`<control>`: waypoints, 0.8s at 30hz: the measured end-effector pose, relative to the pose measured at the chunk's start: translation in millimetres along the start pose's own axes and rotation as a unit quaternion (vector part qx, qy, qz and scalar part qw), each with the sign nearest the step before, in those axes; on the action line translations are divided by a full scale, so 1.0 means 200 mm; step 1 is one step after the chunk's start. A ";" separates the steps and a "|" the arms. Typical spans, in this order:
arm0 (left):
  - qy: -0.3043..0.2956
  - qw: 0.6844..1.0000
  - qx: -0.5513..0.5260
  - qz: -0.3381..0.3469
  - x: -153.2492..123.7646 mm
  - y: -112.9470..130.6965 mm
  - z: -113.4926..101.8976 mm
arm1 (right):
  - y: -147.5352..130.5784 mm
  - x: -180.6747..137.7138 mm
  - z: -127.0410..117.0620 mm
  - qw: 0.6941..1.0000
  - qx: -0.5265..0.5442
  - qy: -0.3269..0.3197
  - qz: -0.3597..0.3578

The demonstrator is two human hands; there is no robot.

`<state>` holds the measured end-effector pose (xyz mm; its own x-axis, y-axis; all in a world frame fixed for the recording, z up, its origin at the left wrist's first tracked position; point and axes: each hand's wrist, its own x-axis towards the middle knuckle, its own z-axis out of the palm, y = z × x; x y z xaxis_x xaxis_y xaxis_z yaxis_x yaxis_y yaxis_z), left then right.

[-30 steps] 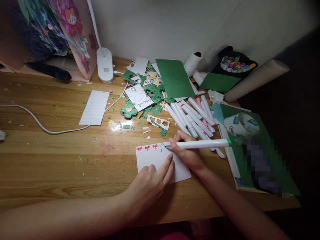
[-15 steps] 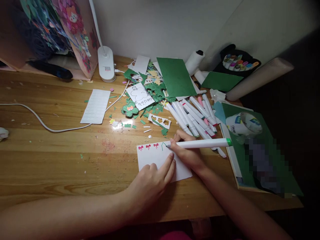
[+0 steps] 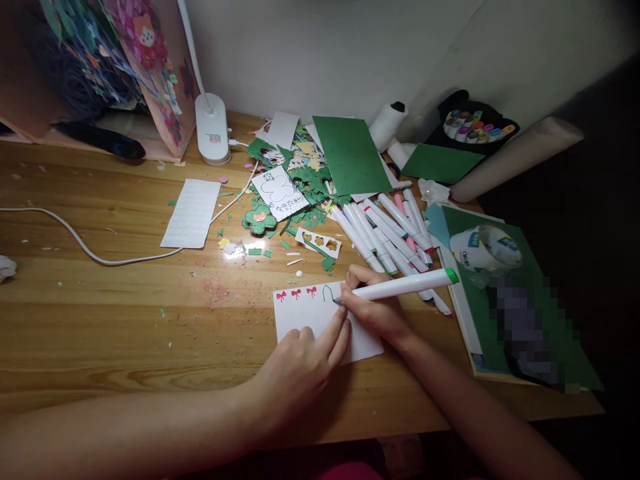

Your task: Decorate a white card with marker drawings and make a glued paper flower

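A small white card (image 3: 310, 317) lies on the wooden desk (image 3: 125, 307), with three pink bows and a green line drawn along its top edge. My left hand (image 3: 305, 367) rests flat on the card's lower part, fingers stretched out, pinning it down. My right hand (image 3: 373, 307) is closed round a white marker with a green end (image 3: 405, 285). The marker's tip touches the card at the green line.
Several white markers (image 3: 390, 233) lie in a heap behind my right hand, beside green paper scraps (image 3: 310, 183) and a green sheet (image 3: 350, 155). A tape roll (image 3: 485, 248) sits on a green mat at right. A lamp base (image 3: 213, 130), its cable and a sticker sheet (image 3: 191, 213) lie left.
The marker's rear end has tipped upward and its tip has moved slightly down the card, lengthening the green line. My left hand has stayed put.
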<state>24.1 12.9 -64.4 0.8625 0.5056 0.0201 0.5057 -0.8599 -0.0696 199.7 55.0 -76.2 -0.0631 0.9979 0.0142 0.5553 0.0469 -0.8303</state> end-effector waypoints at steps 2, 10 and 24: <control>0.002 1.000 -0.002 0.001 0.00 0.00 0.00 | 0.00 0.00 0.00 1.000 0.002 0.001 0.002; 0.007 1.000 -0.002 -0.002 0.00 0.00 0.00 | 0.00 0.00 0.01 1.000 0.019 -0.008 0.012; 0.005 1.000 0.002 0.001 0.00 0.00 0.00 | -0.01 0.01 0.02 0.996 0.075 0.047 -0.002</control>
<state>24.4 13.2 -64.9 0.8636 0.5032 0.0295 0.5040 -0.8606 -0.0729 195.2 56.4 -76.5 0.0160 0.9979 0.0635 0.4247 0.0507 -0.9039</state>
